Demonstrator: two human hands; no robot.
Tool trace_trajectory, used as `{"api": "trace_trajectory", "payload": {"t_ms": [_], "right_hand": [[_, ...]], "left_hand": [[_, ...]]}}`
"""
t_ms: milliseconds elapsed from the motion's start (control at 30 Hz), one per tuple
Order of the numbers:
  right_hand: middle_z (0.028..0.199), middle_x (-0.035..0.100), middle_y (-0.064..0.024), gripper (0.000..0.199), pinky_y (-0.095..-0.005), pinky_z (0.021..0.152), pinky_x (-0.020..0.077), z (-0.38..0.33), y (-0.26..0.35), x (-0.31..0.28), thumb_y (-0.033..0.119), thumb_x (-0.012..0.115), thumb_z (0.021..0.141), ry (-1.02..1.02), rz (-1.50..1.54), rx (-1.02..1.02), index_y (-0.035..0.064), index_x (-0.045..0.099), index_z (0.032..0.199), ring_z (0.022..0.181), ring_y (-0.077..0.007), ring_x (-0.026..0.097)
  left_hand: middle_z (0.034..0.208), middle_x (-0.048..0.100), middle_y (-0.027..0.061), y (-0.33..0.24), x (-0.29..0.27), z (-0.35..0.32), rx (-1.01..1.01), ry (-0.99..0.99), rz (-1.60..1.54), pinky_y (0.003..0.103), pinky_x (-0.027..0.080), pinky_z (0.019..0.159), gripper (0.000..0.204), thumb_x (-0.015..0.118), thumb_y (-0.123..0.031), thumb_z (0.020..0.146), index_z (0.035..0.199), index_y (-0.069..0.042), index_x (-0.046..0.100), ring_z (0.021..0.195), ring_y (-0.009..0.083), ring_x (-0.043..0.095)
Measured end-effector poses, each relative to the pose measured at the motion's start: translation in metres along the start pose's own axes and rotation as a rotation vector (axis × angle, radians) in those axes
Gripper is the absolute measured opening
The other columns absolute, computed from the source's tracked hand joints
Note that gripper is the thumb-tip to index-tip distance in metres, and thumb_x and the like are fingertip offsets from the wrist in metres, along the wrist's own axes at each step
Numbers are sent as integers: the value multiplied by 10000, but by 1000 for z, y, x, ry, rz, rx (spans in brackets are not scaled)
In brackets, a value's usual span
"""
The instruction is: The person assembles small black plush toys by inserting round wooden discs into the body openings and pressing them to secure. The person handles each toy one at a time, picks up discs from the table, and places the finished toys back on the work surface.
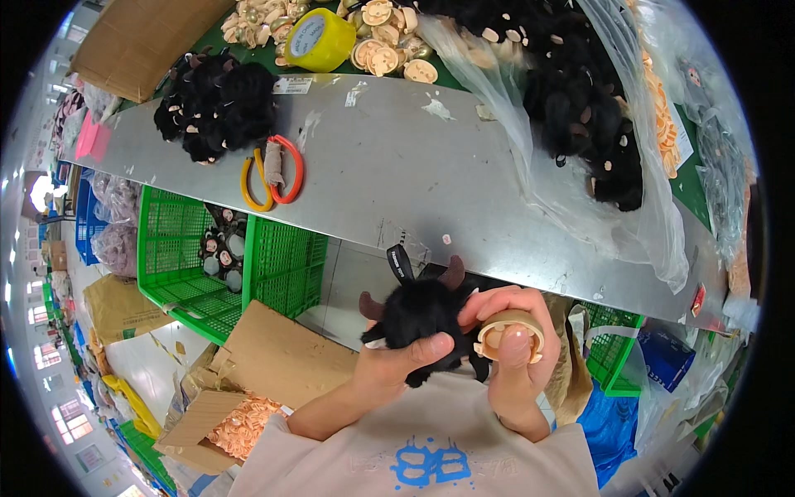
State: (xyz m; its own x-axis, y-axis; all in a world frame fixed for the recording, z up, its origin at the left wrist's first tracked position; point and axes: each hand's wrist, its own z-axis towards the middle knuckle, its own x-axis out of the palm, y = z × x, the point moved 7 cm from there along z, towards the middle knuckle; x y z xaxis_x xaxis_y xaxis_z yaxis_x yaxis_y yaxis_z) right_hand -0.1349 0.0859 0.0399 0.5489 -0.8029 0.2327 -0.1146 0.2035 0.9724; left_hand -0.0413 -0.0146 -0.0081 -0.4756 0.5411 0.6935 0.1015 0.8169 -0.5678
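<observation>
Close to my chest, my left hand (397, 364) is closed around a black plush toy (414, 313) with brown horns and a black loop strap on top. My right hand (526, 356) grips a round beige plastic shell (501, 327), its hollow inside turned toward me and the thumb pressed into it. The right fingertips reach close to the plush's side; whether they touch it I cannot tell. The plush's front faces away from me and is hidden.
A grey metal table (373, 157) spans ahead, holding scissors (275, 172) with red and yellow handles, black plush toys (219, 103), a yellow tape roll (321, 40) and beige shells (381, 58). More plush lie in a clear bag (489, 99). Below stand green crates (286, 265) and a cardboard box (199, 414).
</observation>
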Motion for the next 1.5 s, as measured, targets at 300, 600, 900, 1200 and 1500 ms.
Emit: {"api": "trace_trajectory", "payload": {"t_ms": [300,600,900,1200,1500], "right_hand": [[1008,639,-164,440,-275,715,493,2,3,3,395,533,1029,32,-32,-30,-41,585,1042,810,-150,594],[949,641,-151,277,-308,693,509,2,6,8,232,656,953,31,-332,-278,-26,624,1047,781,-219,615],[935,657,-150,345,-347,620,498,2,-13,9,163,754,835,-36,-652,-522,-26,617,1089,741,-286,605],[927,555,-167,593,-436,735,428,6,-25,23,434,639,921,220,-607,-513,-13,544,1299,814,-332,518],[697,567,-47,454,-294,544,426,19,-32,6,365,762,832,138,-453,-365,-1,591,1039,580,-162,511]], "left_hand": [[1361,566,101,5,-10,-9,-23,-29,-48,341,450,1042,456,709,-127,938,1330,21,529,1199,171,558],[1378,576,117,-11,2,-5,144,-46,92,320,464,1011,349,678,-39,944,1269,41,580,1157,152,577],[1057,696,16,-15,-9,-3,269,-191,276,224,509,790,227,710,-45,932,1150,4,671,937,79,630],[991,686,-4,-19,-20,2,275,-218,226,230,491,763,186,651,-182,995,1088,-25,687,897,59,609],[889,653,-34,-20,-16,2,172,-114,354,212,450,719,220,637,-225,1011,1071,-21,693,829,38,552]]}}
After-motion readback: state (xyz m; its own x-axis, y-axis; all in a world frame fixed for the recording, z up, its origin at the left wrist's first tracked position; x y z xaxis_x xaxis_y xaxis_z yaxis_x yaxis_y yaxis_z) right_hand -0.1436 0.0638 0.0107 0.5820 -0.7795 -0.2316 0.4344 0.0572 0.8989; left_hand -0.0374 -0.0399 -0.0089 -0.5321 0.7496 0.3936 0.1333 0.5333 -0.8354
